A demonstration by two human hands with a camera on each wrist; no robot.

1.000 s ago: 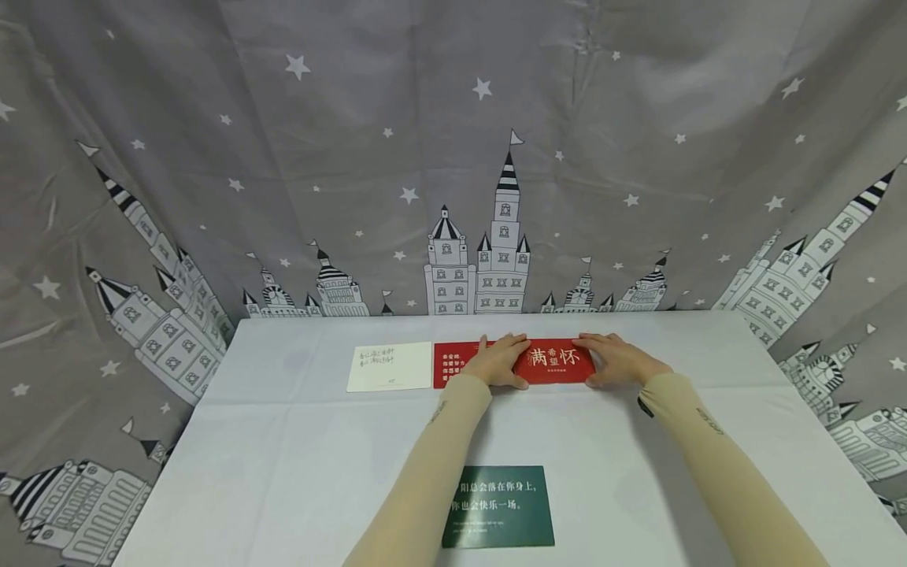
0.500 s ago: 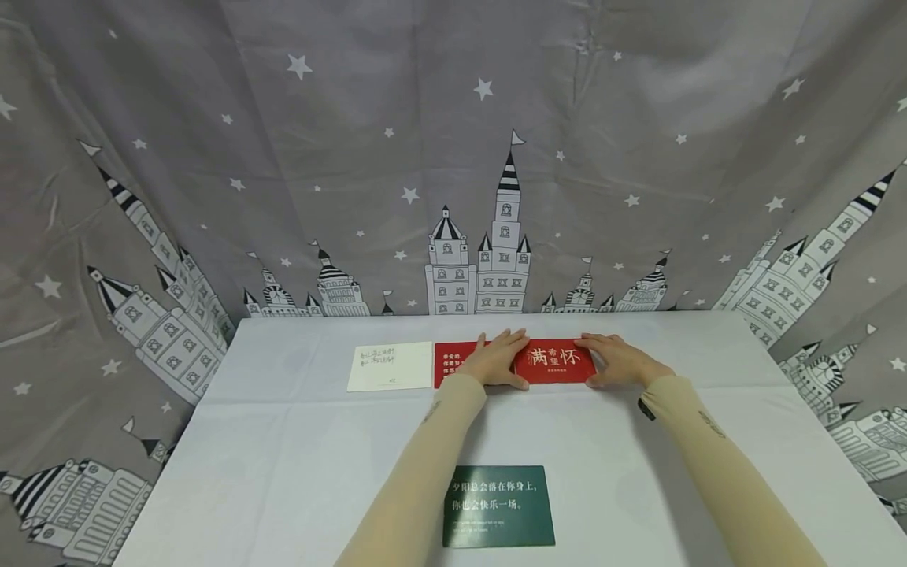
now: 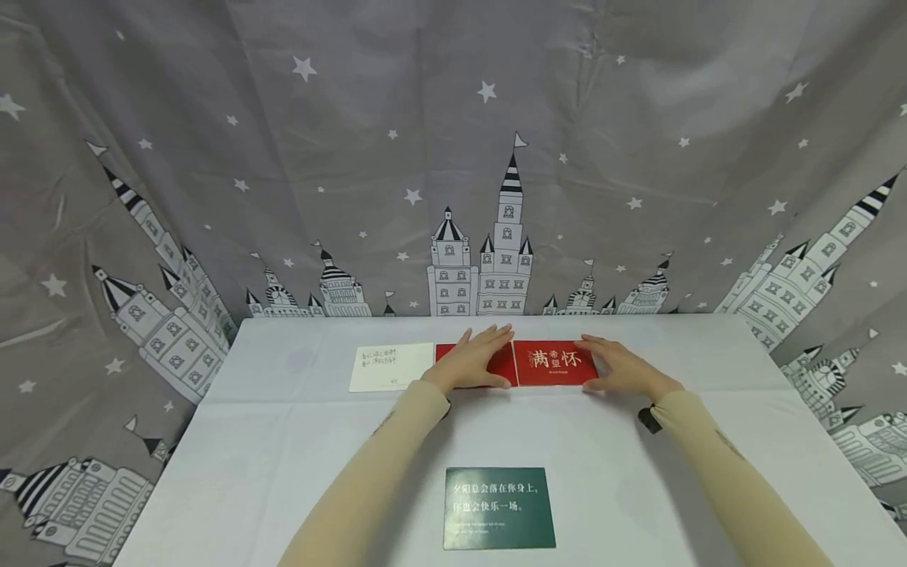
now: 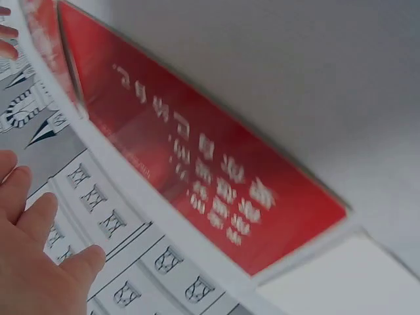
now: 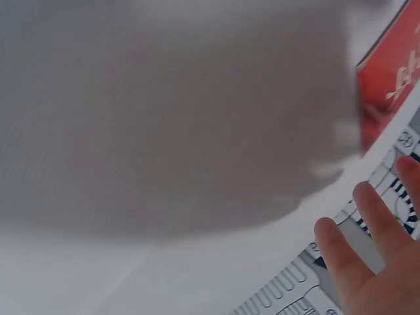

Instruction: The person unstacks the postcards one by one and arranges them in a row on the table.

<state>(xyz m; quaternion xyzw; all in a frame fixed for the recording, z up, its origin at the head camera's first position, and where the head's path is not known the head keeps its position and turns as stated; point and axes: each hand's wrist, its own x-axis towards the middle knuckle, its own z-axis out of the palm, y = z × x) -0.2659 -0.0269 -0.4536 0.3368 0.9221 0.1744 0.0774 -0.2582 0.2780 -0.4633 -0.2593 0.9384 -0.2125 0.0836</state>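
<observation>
A row of cards lies along the far part of the white table. At its right end is a red card [image 3: 556, 372] with large white characters. My right hand [image 3: 627, 372] is at that card's right edge, fingers spread and curled round nothing. Left of it lies another red card [image 4: 197, 144] with lines of small white text. My left hand [image 3: 469, 362] is over this card with relaxed fingers, covering much of it in the head view. A cream card [image 3: 390, 368] with handwriting forms the row's left end. Both hands hold nothing.
A dark green card [image 3: 499, 520] with white lettering lies near the front of the table [image 3: 269, 472], between the forearms. Behind the table's far edge hangs a grey curtain [image 3: 340, 157] printed with castles and stars.
My left hand has shifted left, away from the right red card's left edge. Its forearm has swung left, uncovering the green card. My right hand has stayed near the right edge.
</observation>
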